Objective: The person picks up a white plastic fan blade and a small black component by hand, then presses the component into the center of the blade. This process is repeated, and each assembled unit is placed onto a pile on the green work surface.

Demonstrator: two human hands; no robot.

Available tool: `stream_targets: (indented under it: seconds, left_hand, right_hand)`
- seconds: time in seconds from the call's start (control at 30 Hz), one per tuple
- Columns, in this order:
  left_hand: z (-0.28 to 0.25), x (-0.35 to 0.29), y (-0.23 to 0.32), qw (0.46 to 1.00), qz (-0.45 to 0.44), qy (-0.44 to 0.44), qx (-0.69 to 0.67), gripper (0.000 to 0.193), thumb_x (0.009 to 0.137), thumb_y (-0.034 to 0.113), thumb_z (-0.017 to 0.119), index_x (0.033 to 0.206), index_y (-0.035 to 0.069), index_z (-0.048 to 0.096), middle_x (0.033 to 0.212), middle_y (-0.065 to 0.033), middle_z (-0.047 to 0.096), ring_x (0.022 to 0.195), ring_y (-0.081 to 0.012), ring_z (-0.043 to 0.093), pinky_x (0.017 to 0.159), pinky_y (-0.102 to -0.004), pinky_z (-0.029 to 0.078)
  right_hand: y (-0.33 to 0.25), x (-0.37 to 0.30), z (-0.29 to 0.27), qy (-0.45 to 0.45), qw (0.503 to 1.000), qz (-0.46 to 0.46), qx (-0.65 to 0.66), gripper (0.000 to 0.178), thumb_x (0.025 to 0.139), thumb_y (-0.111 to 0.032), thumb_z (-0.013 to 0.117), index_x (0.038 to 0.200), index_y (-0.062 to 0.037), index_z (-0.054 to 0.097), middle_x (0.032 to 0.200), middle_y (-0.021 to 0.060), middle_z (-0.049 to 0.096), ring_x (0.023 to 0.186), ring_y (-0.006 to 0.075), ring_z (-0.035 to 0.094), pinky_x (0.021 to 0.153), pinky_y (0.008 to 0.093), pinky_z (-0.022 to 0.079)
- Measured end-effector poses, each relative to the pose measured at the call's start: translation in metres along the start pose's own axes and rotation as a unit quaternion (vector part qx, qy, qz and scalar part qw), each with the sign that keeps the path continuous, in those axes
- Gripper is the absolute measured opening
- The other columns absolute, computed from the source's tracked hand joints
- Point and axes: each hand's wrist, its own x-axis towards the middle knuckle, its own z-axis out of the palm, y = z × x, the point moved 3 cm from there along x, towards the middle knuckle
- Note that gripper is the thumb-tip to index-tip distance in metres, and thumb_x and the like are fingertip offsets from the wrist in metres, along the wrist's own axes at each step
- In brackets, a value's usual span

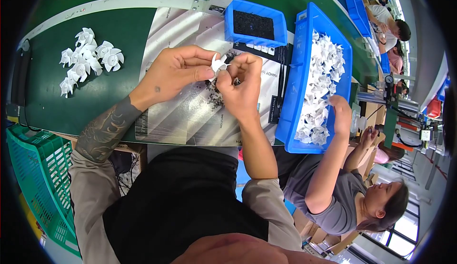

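My left hand (177,72) pinches a small white fan impeller (219,64) with curved blades between thumb and fingers, above the work mat. Close against its right side, my right hand (242,85) is closed, thumb and fingertips bent together. Whatever those fingertips hold is hidden or too small to make out. Beneath both hands, small black pieces (215,98) lie scattered on the mat. A loose cluster of similar white impellers (81,66) rests on the green tabletop to the left.
A small blue bin (257,40) of black pieces stands behind my hands. To the right, a large blue bin (293,87) holds many white impellers; a co-worker's hand (340,114) reaches over it. A green crate (45,168) sits at lower left. A white frame bar (109,5) crosses the back.
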Motion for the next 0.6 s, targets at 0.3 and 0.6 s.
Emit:
stream_targets:
  seconds: [0.3,0.6]
  left_hand:
    - [0.000,0.002,-0.006,0.998,-0.053,0.021,-0.020,0.035,0.089,0.010,0.064,0.120,-0.003,0.057,0.108,-0.0103,0.065,0.095,-0.0115,0.062,0.082,-0.0268,0.052]
    - [-0.002,0.002,-0.007,0.998,-0.013,0.066,-0.005,0.033,0.089,0.011,0.065,0.117,-0.004,0.058,0.097,-0.0079,0.067,0.089,-0.0101,0.062,0.080,-0.0234,0.050]
  right_hand:
    - [0.001,0.008,-0.003,-0.102,0.916,0.299,0.246,0.029,0.083,0.007,0.055,0.107,-0.0048,0.044,0.074,0.0020,0.054,0.057,0.0086,0.051,0.051,0.0214,0.041]
    - [-0.002,0.001,-0.005,-0.018,0.999,-0.006,-0.042,0.009,0.083,-0.001,0.065,0.090,-0.0013,0.061,0.072,0.0003,0.060,0.061,0.0067,0.058,0.052,0.0217,0.046]
